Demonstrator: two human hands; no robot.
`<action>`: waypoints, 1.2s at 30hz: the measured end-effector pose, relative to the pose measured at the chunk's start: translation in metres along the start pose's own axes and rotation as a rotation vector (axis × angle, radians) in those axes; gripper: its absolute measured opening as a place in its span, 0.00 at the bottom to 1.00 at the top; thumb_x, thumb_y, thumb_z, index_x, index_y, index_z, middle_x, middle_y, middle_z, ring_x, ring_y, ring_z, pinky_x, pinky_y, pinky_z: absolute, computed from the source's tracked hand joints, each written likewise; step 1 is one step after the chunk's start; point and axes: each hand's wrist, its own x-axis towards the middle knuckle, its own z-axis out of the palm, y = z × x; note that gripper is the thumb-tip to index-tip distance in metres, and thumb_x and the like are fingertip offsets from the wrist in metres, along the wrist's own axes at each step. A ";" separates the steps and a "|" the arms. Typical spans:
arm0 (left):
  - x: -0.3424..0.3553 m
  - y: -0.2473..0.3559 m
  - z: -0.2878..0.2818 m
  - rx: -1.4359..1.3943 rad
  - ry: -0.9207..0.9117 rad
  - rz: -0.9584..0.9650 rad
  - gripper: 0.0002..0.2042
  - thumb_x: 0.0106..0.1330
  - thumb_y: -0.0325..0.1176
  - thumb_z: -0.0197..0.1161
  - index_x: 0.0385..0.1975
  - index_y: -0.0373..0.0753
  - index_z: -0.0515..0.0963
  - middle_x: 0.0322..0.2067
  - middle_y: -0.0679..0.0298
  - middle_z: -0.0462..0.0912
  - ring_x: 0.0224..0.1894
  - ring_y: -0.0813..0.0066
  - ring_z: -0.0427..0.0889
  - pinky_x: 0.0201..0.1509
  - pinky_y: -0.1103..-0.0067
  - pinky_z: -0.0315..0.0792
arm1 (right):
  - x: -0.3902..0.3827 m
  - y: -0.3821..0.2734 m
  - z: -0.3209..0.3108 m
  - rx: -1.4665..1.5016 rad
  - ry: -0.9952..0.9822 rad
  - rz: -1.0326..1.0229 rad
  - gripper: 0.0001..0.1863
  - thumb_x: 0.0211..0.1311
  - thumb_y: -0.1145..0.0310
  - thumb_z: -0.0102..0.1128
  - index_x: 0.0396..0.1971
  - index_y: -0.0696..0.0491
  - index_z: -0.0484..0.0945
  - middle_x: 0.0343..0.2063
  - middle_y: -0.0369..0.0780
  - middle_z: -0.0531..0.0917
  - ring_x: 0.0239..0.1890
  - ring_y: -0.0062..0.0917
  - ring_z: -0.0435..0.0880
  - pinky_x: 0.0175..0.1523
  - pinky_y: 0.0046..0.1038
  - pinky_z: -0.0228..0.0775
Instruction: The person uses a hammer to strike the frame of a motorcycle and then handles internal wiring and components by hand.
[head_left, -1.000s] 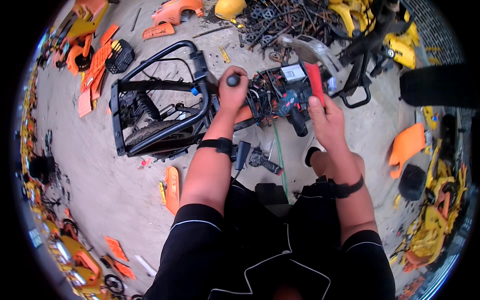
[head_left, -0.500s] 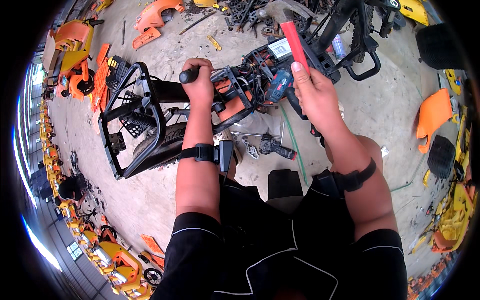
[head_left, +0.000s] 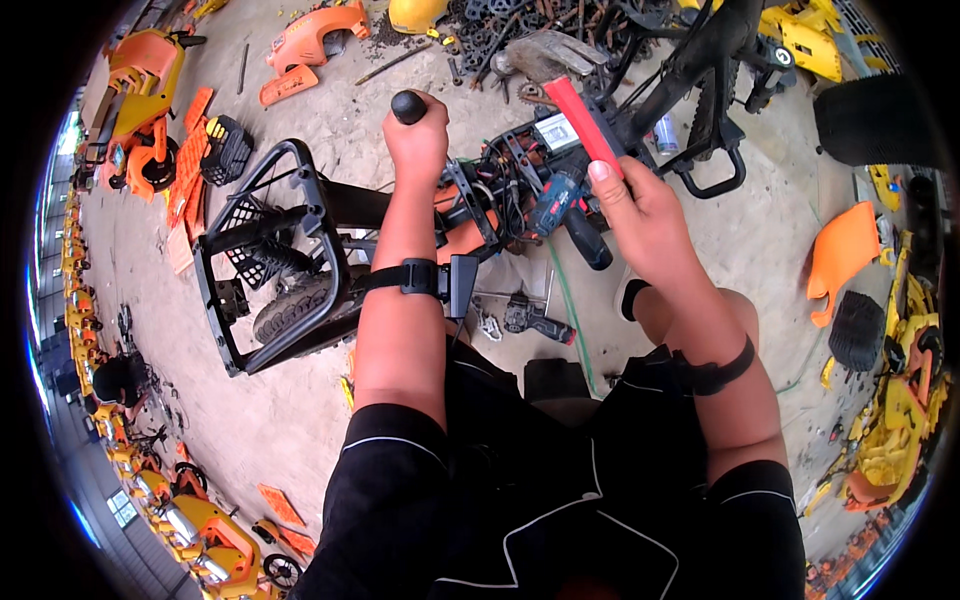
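My left hand [head_left: 417, 145] is closed round the black-handled screwdriver [head_left: 408, 107], its handle end up; the shaft is hidden now. Held by its red grip in my right hand [head_left: 640, 215] is a claw hammer [head_left: 583, 118], its grey head pointing away from me. Below and between both hands lies a partly stripped e-bike [head_left: 290, 230] on its side, with a black tubular rack, loose cables and an orange panel. A blue and black cordless drill [head_left: 562, 205] rests among its parts, close to my right hand.
A second cordless drill [head_left: 540, 318] lies on the floor near my feet. Dark metal parts [head_left: 500, 40] are heaped at the far side. Orange panels [head_left: 845, 255] lie to the right, and an orange fender [head_left: 318, 40] at far left. A person [head_left: 120, 380] is at the left edge.
My left hand has risen away from the bike and turned, so the screwdriver's handle points upward. The hammer has come slightly nearer me. The whole view has shifted a little.
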 end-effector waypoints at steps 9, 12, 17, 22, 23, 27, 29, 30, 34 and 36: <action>0.016 -0.007 0.002 -0.016 0.164 -0.052 0.04 0.55 0.27 0.59 0.21 0.35 0.77 0.17 0.66 0.76 0.21 0.80 0.73 0.27 0.78 0.69 | 0.023 -0.150 0.002 -0.058 -0.019 -0.178 0.27 0.70 0.47 0.52 0.28 0.60 0.75 0.16 0.40 0.72 0.20 0.23 0.66 0.28 0.29 0.64; 0.014 0.003 0.007 -0.032 0.106 -0.055 0.05 0.54 0.27 0.59 0.25 0.32 0.75 0.19 0.57 0.76 0.23 0.74 0.72 0.31 0.72 0.70 | 0.022 -0.157 0.019 -0.112 0.097 -0.368 0.24 0.70 0.48 0.52 0.31 0.59 0.74 0.16 0.40 0.74 0.19 0.23 0.71 0.27 0.27 0.66; 0.015 0.012 0.012 -0.013 0.095 -0.028 0.06 0.52 0.26 0.57 0.28 0.31 0.76 0.20 0.54 0.78 0.24 0.70 0.75 0.34 0.71 0.72 | 0.046 -0.114 0.040 -0.595 -0.119 -0.069 0.29 0.70 0.44 0.46 0.35 0.61 0.76 0.21 0.51 0.78 0.26 0.49 0.79 0.35 0.43 0.70; 0.017 0.009 -0.013 -0.010 0.086 -0.070 0.06 0.53 0.27 0.57 0.28 0.32 0.76 0.20 0.49 0.77 0.24 0.63 0.76 0.34 0.69 0.72 | 0.028 -0.216 0.021 -0.150 -0.011 -0.208 0.27 0.71 0.46 0.50 0.29 0.59 0.75 0.16 0.37 0.73 0.21 0.21 0.69 0.27 0.25 0.63; 0.015 0.006 -0.018 -0.008 0.102 -0.055 0.06 0.53 0.27 0.57 0.27 0.32 0.75 0.21 0.49 0.77 0.24 0.61 0.77 0.34 0.69 0.72 | 0.026 -0.216 0.028 -0.058 0.048 -0.267 0.26 0.71 0.46 0.50 0.30 0.59 0.75 0.17 0.36 0.74 0.21 0.20 0.71 0.28 0.23 0.63; 0.016 0.007 0.020 -0.095 0.057 -0.012 0.06 0.53 0.27 0.58 0.27 0.32 0.75 0.22 0.47 0.78 0.25 0.51 0.78 0.34 0.67 0.72 | 0.043 -0.097 0.041 -0.541 -0.058 -0.205 0.31 0.71 0.43 0.45 0.34 0.62 0.76 0.18 0.43 0.76 0.25 0.33 0.77 0.36 0.36 0.70; 0.019 0.004 0.006 -0.110 0.113 0.011 0.06 0.53 0.27 0.58 0.28 0.33 0.76 0.22 0.47 0.78 0.25 0.51 0.78 0.34 0.67 0.72 | 0.055 -0.137 0.036 -0.514 -0.032 -0.011 0.33 0.70 0.41 0.44 0.28 0.61 0.75 0.18 0.43 0.75 0.26 0.35 0.78 0.37 0.38 0.69; 0.018 0.001 -0.002 -0.093 0.126 -0.004 0.05 0.53 0.27 0.58 0.27 0.33 0.76 0.21 0.51 0.77 0.24 0.59 0.76 0.33 0.69 0.71 | 0.055 -0.180 0.032 -0.355 -0.071 0.025 0.31 0.69 0.40 0.46 0.25 0.57 0.74 0.17 0.37 0.74 0.20 0.25 0.75 0.29 0.29 0.67; 0.020 -0.002 -0.015 -0.091 0.134 -0.027 0.04 0.53 0.26 0.58 0.26 0.33 0.76 0.19 0.58 0.76 0.23 0.73 0.73 0.31 0.73 0.70 | 0.037 -0.253 0.034 0.036 0.069 -0.275 0.26 0.73 0.46 0.44 0.22 0.52 0.70 0.13 0.29 0.67 0.12 0.12 0.64 0.18 0.16 0.56; 0.019 0.001 -0.018 -0.077 0.099 -0.030 0.04 0.54 0.26 0.57 0.26 0.32 0.77 0.19 0.56 0.77 0.23 0.72 0.75 0.32 0.73 0.71 | 0.035 -0.209 0.045 -0.123 0.151 -0.462 0.24 0.73 0.49 0.44 0.23 0.53 0.71 0.17 0.35 0.71 0.18 0.20 0.70 0.24 0.23 0.61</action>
